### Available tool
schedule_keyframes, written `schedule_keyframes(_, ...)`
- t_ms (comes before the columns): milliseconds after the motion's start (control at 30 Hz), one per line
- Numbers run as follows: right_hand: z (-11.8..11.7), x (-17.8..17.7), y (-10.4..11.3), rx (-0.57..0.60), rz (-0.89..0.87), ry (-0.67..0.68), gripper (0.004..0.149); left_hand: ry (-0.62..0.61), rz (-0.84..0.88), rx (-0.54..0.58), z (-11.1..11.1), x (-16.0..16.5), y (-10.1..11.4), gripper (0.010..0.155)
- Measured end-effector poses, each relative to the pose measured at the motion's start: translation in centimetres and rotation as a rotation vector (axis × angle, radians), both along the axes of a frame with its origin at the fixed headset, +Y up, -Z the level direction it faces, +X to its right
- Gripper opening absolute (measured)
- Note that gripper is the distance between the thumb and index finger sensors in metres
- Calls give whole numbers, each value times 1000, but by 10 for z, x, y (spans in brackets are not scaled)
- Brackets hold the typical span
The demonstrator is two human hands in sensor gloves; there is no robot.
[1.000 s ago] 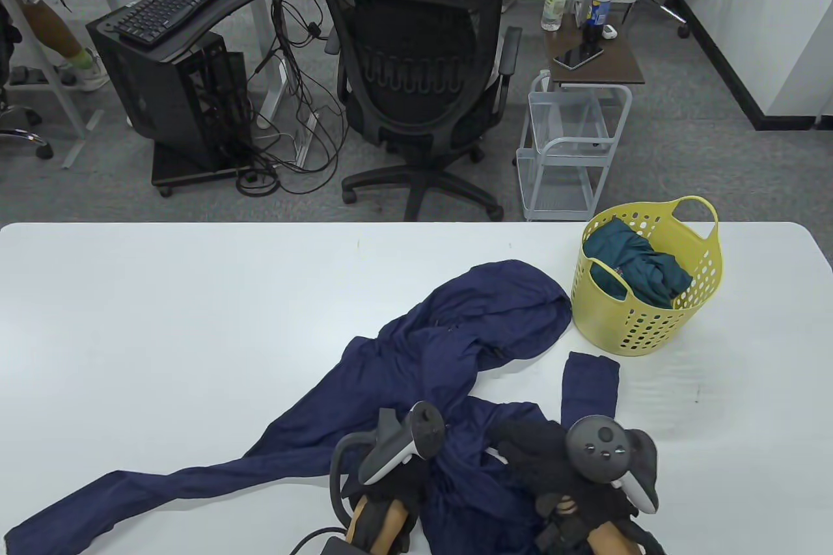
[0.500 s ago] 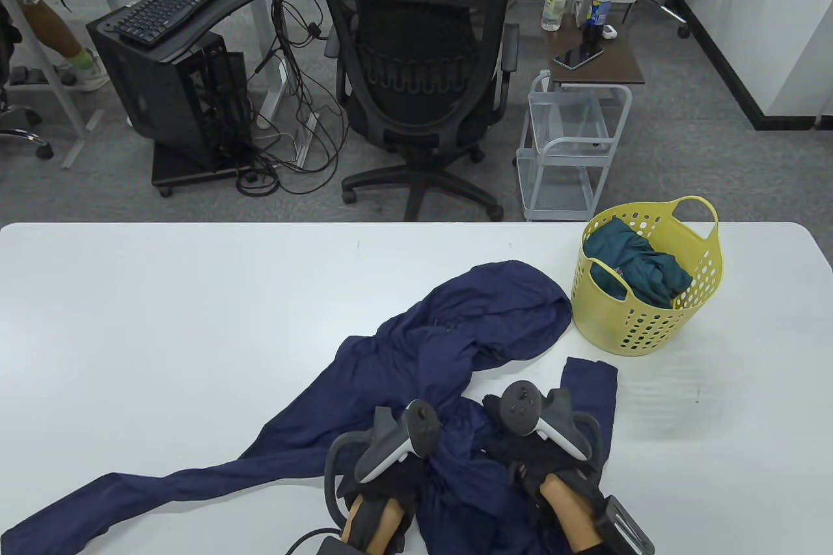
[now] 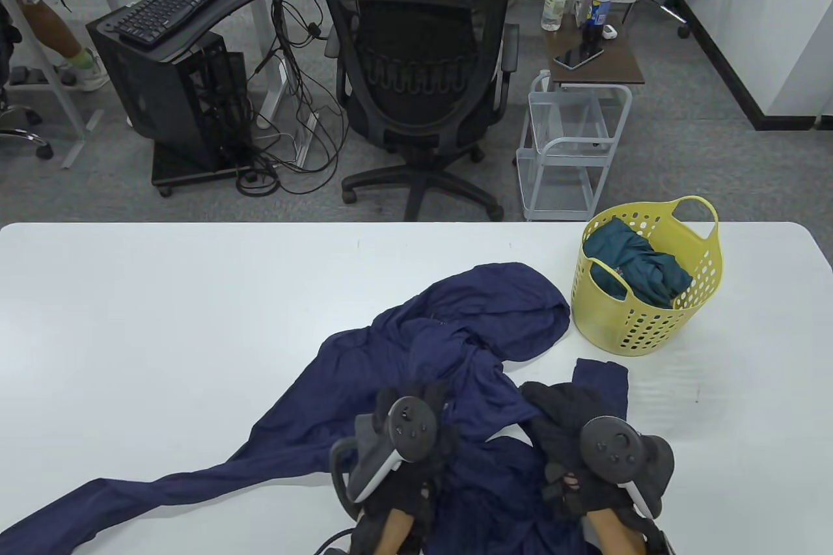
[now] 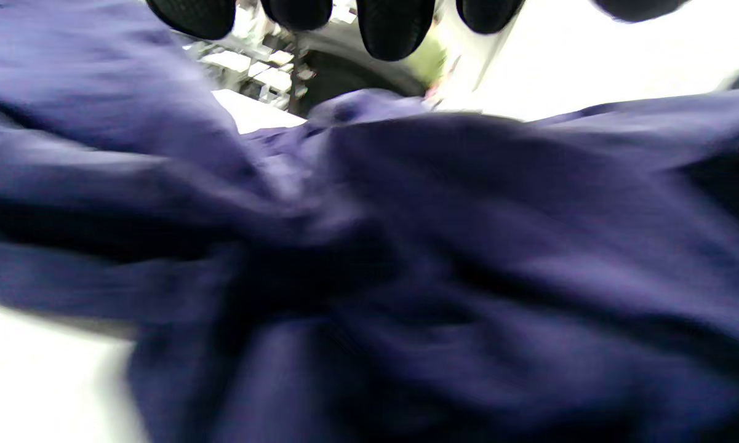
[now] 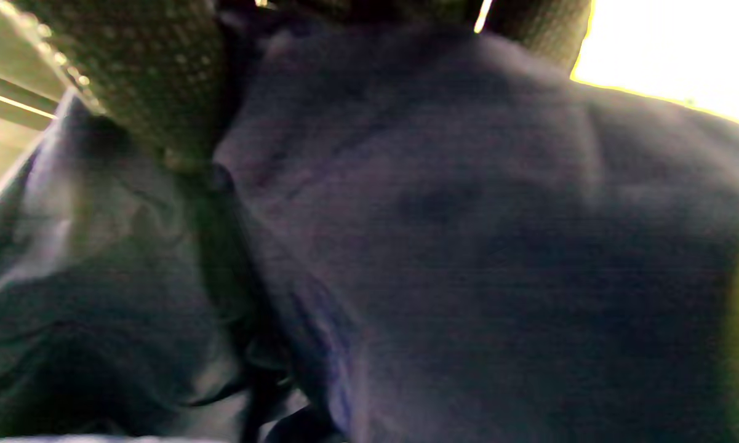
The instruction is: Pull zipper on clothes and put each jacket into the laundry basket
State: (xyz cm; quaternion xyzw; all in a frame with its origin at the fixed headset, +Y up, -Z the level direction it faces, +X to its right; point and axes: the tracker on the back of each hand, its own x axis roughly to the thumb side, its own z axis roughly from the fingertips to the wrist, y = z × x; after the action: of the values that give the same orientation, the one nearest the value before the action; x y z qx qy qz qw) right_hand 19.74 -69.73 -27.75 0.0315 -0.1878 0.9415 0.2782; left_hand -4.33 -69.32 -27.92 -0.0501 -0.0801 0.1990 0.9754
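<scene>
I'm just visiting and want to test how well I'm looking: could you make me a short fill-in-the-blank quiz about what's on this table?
1. The laundry basket on the table is ____ in colour.
2. The garment already inside it is the ____ jacket.
3. The navy jacket lies spread on the white ____.
4. Both the left hand and the right hand are over the ____ jacket.

Missing words: yellow; teal; table; navy
</scene>
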Motion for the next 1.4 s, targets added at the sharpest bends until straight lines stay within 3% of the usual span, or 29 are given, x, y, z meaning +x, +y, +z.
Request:
schedule_keyframes(100,1,-4,-3,-7,12,44,38,-35,-185,49,-3,40,0,91)
schedule_keyframes(133,0,-4,-5,-34,17,67,38,-2,-283,110,-7,50,-2,90)
schedule_keyframes(200,-3,-5,-10,-113,15,123,39,89,-340,213,-16,56,-8,73)
schedule_keyframes(267,-6,-9,-19,-242,18,198,47,134,-318,224,-26,51,-14,62)
schedule_keyframes(367,-12,-18,-32,-437,67,280,60,157,-220,184,-34,38,-28,62)
schedule_keyframes(467,-16,-22,-37,-535,140,285,57,202,-173,192,-38,22,-30,61)
schedule_keyframes(733,-24,14,-39,-595,226,69,44,290,60,188,-41,-25,-30,60)
schedule_keyframes(1000,-28,81,-31,-550,209,-278,42,249,89,201,-36,-19,-26,60)
schedule_keyframes(1100,-21,111,-19,-428,153,-454,38,110,51,171,-34,-4,-27,63)
schedule_keyframes(1167,-12,132,-11,-305,85,-622,39,-38,6,107,-32,5,-28,73)
schedule_keyframes(1233,-4,149,-8,-228,8,-728,40,-103,-30,86,-30,6,-25,82)
schedule_keyframes(1333,1,164,-11,-320,-13,-738,49,-74,-8,96,-27,-11,-11,85)
schedule_keyframes(1400,-2,157,-14,-428,-53,-605,55,41,43,78,-25,-33,1,79)
